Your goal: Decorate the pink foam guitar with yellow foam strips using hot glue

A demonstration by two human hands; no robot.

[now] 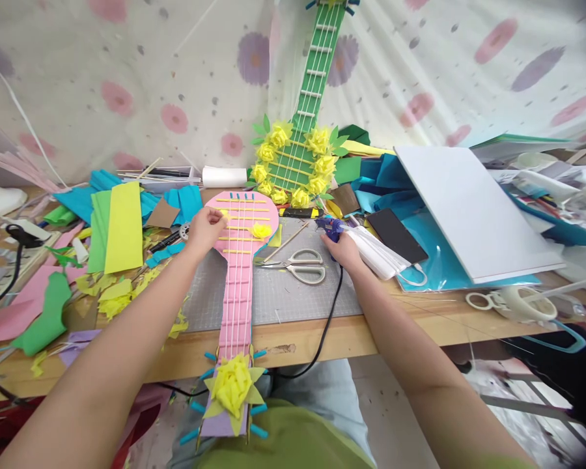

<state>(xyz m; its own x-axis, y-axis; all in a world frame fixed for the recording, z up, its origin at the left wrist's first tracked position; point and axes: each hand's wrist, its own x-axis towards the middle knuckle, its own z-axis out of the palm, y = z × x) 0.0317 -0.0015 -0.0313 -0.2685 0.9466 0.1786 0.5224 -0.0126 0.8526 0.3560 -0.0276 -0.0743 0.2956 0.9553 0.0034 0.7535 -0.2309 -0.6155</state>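
A pink paper guitar (238,273) lies across the grey cutting mat (293,293), its neck reaching over the table's front edge, with a yellow paper flower (232,384) at the headstock. My left hand (206,229) rests on the left side of the guitar's body, fingers curled and pressing something small and yellow there. A second yellow flower (261,230) sits on the body. My right hand (340,251) is closed round a blue glue gun (331,227), whose black cord (329,319) runs off the table.
Scissors (300,264) lie on the mat between my hands. A green paper guitar (297,150) with yellow flowers leans at the back. Coloured paper sheets (120,225) and scraps crowd the left. A white board (469,208), phone (395,236) and face mask (383,257) lie right.
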